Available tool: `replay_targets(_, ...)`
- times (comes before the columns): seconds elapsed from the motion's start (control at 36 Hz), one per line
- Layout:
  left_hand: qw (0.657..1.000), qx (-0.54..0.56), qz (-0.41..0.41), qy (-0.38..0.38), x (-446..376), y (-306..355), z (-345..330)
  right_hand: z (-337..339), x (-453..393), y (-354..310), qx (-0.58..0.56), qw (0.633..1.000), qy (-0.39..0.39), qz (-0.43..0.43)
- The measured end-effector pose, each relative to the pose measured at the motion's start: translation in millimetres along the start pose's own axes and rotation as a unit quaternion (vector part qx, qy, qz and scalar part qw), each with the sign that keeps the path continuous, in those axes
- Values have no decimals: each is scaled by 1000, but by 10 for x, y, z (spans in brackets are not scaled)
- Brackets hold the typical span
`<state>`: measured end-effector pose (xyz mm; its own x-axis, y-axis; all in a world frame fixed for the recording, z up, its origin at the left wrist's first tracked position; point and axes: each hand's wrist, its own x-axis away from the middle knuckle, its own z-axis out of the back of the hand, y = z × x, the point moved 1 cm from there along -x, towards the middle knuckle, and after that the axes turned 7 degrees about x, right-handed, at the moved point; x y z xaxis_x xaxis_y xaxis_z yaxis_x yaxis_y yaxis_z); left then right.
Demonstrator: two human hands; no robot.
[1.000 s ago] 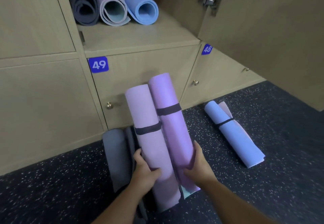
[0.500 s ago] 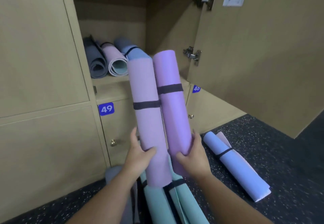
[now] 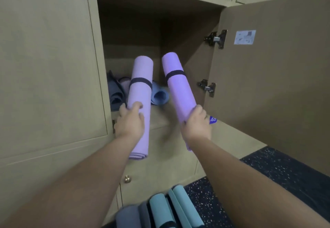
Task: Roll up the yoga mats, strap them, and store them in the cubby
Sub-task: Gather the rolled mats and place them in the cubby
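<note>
Beige wooden lockers fill the background, with one open cubby (image 3: 135, 31) at centre and its door (image 3: 271, 70) swung out to the right on two metal hinges. Inside, on the cubby floor, lie a rolled dark grey mat (image 3: 115, 93), a rolled pale pink mat (image 3: 125, 85) and a rolled blue mat (image 3: 159, 95); the pink one is mostly hidden behind the held roll, and the shadowed rear of the cubby is hard to make out. The left hand (image 3: 131, 120) grips a rolled pale lilac yoga mat (image 3: 141, 92) near its lower end, fingers wrapped round it. The right hand (image 3: 197, 124) grips a rolled brighter purple yoga mat (image 3: 178, 88) at its lower end, which the hand largely covers. Both rolls are bound by a dark strap, point up and away into the cubby opening, and stand apart from each other. A blue number tag (image 3: 212, 119) is partly hidden behind the right hand. At the bottom edge, rolled teal mats (image 3: 171, 208) and a grey roll (image 3: 128, 217) are cut off on the speckled dark floor (image 3: 285, 174). A white label (image 3: 245, 37) on the door is illegible.
</note>
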<state>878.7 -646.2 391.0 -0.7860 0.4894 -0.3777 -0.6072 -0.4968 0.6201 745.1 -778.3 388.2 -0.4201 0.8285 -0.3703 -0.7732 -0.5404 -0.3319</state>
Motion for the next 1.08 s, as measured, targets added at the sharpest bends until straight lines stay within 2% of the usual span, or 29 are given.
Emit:
replay_targets(0.06, 998, -24, -23, -53, -21, -75, -20, -42, -50, -36, 31, 1000, -5, -6)
replay_targets(0.14, 985, -52, -9, -162, 5, -172, -53, -97, -107, -30, 44, 998, -20, -27)
replay_targets(0.22, 975, -65, 1, -211, 46, -277, -47, -131, -171, 3, 64, 997, -34, -29)
replay_targets(0.39, 979, -58, 15, -197, 37, -396, -99, -184, -361, -54, 173, 984, -51, 17)
replay_targets(0.5, 981, -68, 16, -181, 56, -460, -147, -194, -481, -39, 162, 984, -45, 56)
replay_targets(0.69, 977, -49, 21, -206, 11, -473, -67, -55, -324, 226, 158, 979, -78, 102)
replay_targets(0.81, 975, -72, 24, -210, 20, -412, -58, -112, -29, 498, 80, 993, -46, 77)
replay_targets(0.94, 974, -52, 27, -220, 25, -444, -46, -204, 111, 650, -51, 997, -51, 16)
replay_targets(1.08, 971, -26, 28, -237, -12, -495, -6, -199, -54, 560, -130, 988, 82, -7)
